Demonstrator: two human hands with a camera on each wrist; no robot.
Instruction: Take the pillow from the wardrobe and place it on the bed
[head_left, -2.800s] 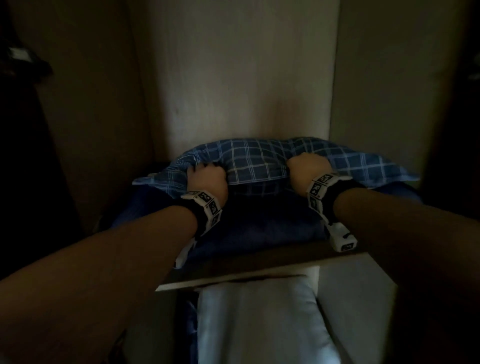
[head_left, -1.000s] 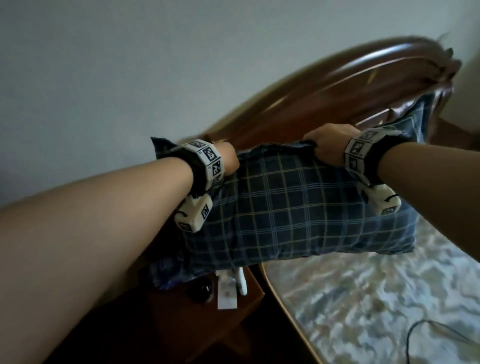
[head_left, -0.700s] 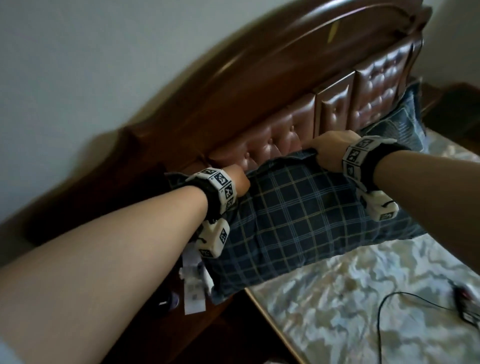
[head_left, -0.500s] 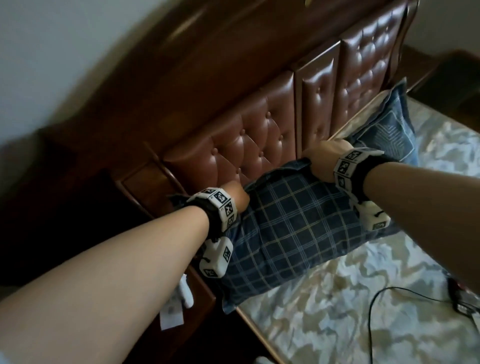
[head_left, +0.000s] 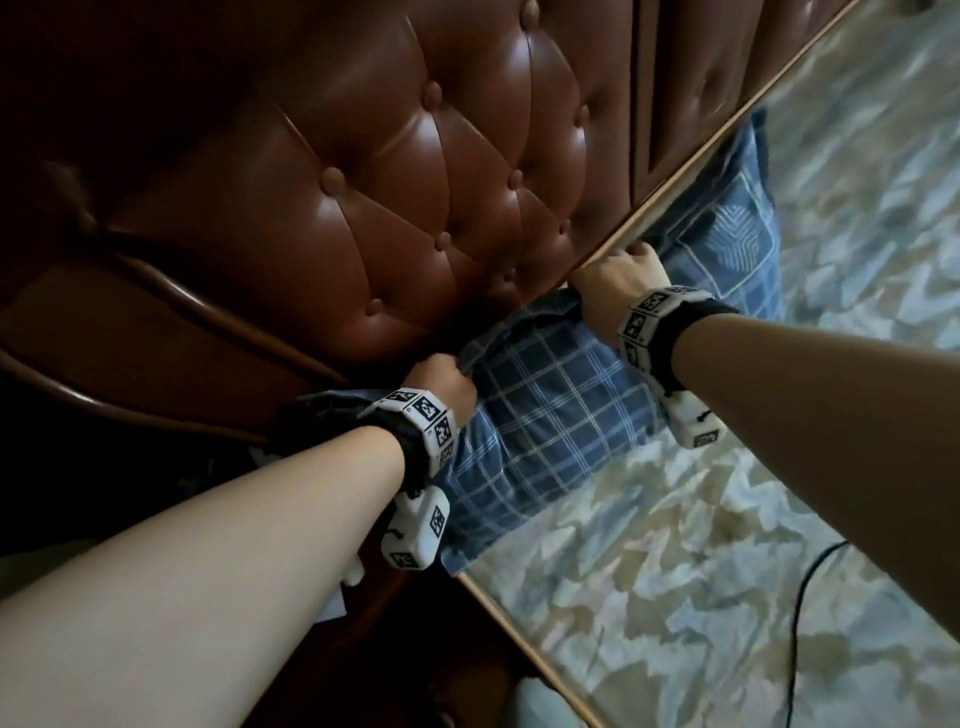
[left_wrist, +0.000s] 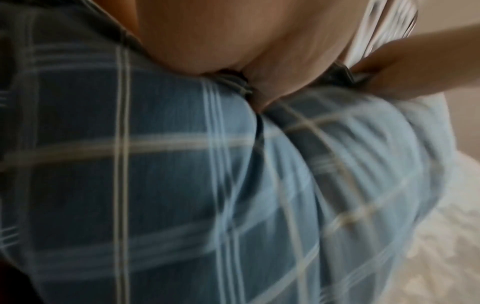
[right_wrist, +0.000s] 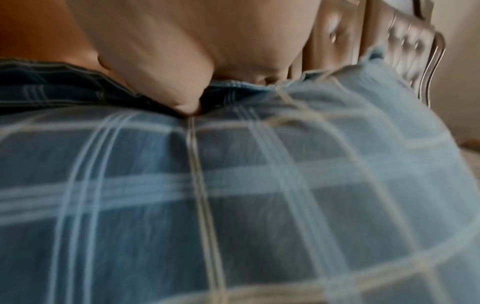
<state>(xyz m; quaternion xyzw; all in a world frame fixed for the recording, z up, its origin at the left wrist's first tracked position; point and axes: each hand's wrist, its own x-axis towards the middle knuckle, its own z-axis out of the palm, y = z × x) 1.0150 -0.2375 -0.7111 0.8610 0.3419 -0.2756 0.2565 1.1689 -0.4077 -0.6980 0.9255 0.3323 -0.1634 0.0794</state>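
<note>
Hands are gripping the far long edge of the blue plaid fabric pillow (head_left: 545, 415), one near each end, and that is the relation the coming move is turning on. The pillow's long axis is running from near left to far right, roughly along the foot of the brown tufted leather headboard (head_left: 415, 182), with its body hanging toward the near side, below both hands. Its right part is lying over the grey-and-cream patterned bedsheet (head_left: 727, 571); whether it is resting there or just above cannot be told. Its near-left corner is overhanging the bed's wooden side rail (head_left: 519, 634).

The left hand (head_left: 441, 382) is clamped in a fist on a gathered fold of the edge, just beside the headboard. The left wrist view is showing its fingers (left_wrist: 262, 90) bunching the cloth. The right hand (head_left: 615, 286) is clenched on the same edge farther right, knuckles close against the headboard's pale lower trim. In the right wrist view, its thumb (right_wrist: 182, 98) is pressing into the fabric. Both forearms are reaching out nearly straight from the near side.

Judging from this, the pillow is needing to shift right, fully onto the sheet, before either grip is letting go. A thin black cable (head_left: 800, 613) is trailing across the sheet at the near right, well apart from the pillow.
</note>
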